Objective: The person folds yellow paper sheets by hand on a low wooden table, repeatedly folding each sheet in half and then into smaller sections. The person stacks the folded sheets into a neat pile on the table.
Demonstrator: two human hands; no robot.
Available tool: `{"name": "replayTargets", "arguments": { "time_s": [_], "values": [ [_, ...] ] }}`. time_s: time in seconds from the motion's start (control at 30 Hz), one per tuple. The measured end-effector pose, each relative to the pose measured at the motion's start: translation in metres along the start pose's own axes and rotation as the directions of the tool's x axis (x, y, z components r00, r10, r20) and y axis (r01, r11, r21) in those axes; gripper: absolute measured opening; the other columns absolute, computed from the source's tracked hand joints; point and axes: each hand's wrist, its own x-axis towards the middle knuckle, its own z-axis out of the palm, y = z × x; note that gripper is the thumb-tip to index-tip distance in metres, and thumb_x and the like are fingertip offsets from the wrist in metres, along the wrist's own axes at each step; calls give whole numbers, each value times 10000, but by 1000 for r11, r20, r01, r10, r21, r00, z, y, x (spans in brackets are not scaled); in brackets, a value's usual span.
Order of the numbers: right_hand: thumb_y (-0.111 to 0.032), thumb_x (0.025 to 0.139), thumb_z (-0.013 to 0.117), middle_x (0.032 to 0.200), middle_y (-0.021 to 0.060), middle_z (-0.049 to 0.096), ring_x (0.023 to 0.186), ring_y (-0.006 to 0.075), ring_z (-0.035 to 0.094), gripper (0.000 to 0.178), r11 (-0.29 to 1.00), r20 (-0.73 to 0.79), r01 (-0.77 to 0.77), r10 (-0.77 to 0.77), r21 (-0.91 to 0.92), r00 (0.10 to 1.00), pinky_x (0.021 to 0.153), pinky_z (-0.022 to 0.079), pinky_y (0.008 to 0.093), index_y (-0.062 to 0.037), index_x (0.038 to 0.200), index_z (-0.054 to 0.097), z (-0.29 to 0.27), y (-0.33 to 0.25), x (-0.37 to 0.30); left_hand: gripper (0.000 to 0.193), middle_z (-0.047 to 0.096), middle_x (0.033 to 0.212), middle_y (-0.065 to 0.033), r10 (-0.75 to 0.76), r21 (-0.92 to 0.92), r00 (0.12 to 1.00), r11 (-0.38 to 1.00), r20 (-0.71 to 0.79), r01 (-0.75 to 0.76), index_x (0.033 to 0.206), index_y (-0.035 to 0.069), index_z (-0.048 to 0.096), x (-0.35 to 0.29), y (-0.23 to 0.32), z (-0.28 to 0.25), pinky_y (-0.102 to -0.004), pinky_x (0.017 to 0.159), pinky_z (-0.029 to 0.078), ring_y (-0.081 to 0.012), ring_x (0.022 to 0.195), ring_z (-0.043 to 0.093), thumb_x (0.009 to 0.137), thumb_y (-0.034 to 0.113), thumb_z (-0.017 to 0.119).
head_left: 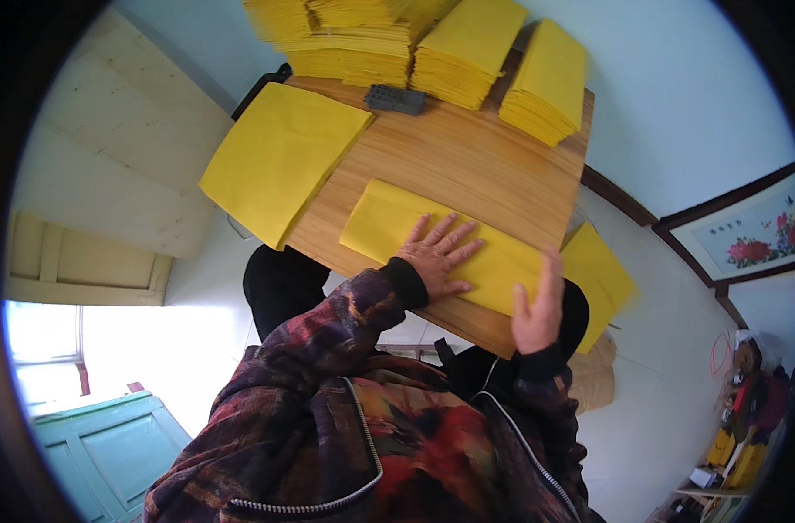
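Observation:
A folded yellow sheet, which looks like paper, lies slantwise along the near edge of the wooden table. My left hand presses flat on its middle with the fingers spread. At the sheet's right end, my right hand is held on edge, fingers stretched upward and thumb apart, slightly blurred. Nothing shows in its grasp; whether it touches the sheet I cannot tell. To the left, a pile of larger yellow sheets overhangs the table's left edge.
Along the far side of the wooden table stand stacks of folded yellow sheets and a narrower stack. A dark grey block sits before them. Another yellow sheet hangs beyond the right edge, near my knee.

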Motion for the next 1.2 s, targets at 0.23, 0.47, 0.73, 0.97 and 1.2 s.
{"name": "replayTargets", "arguments": {
  "time_s": [0.23,0.47,0.73,0.97,1.2],
  "values": [
    [10,748,558,1437,162,395,1346,361,349,604,980,257,191,-169,-62,952,1097,279,470,19,1337,427,33,-28,28,746,197,1578,-32,16,16,1000,1000,-5,-16,1484,225,300,0,-3,1,-538,1160,57,-279,1461,134,881,643,432],
    [-34,757,619,1399,180,417,1316,382,369,566,989,202,119,-99,-84,974,1086,294,466,37,1292,447,44,-29,22,762,190,1579,-29,-9,14,999,1000,42,9,1488,230,288,2,-1,-4,-546,1154,96,-280,1459,149,863,617,490],
    [-74,800,646,1306,201,485,1192,384,458,411,971,-119,-239,236,-12,964,1020,380,416,-11,1190,531,3,19,10,767,238,1560,-45,3,-11,1000,1000,4,-3,1475,222,325,1,0,-9,-543,1147,124,-284,1443,191,838,578,560],
    [-135,754,723,1383,215,394,1268,409,390,413,985,25,-160,158,70,987,1060,342,442,-38,1122,562,-6,46,17,794,285,1537,-57,8,-56,1000,998,-1,-8,1462,169,340,3,-3,-10,-520,1141,168,-299,1416,247,814,536,617],
    [-183,737,763,1393,257,374,1303,395,372,388,908,89,-299,285,292,954,1080,312,419,-3,1003,545,-5,62,12,816,296,1530,-64,0,-40,1000,999,-15,-1,1463,163,338,3,-4,-6,-520,1138,165,-302,1407,257,801,549,620]
  ]
}}
